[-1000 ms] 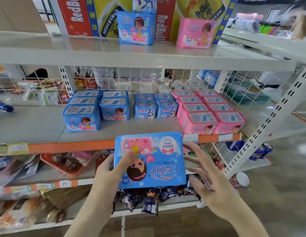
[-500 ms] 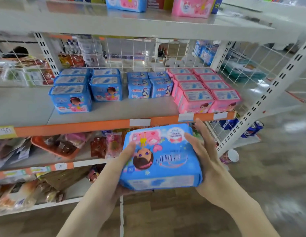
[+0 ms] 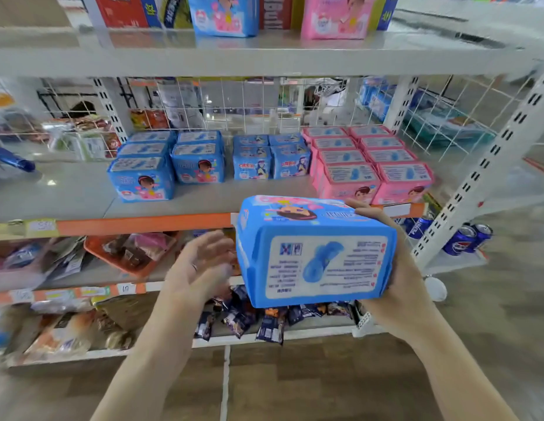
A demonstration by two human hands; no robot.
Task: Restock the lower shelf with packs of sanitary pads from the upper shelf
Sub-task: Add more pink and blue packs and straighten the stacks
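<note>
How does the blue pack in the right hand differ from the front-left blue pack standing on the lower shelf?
The held blue pack is tipped, its printed side panel facing the camera; the shelf blue pack stands upright, front picture facing out. The held pack is gripped by the right hand, in the air before the shelf edge; the shelf pack rests on the lower shelf, untouched. Both share blue wrapping and a cartoon girl.

The one head-worn view looks forward and down, close to the shelves [image 3: 264, 60], from standing height.
</note>
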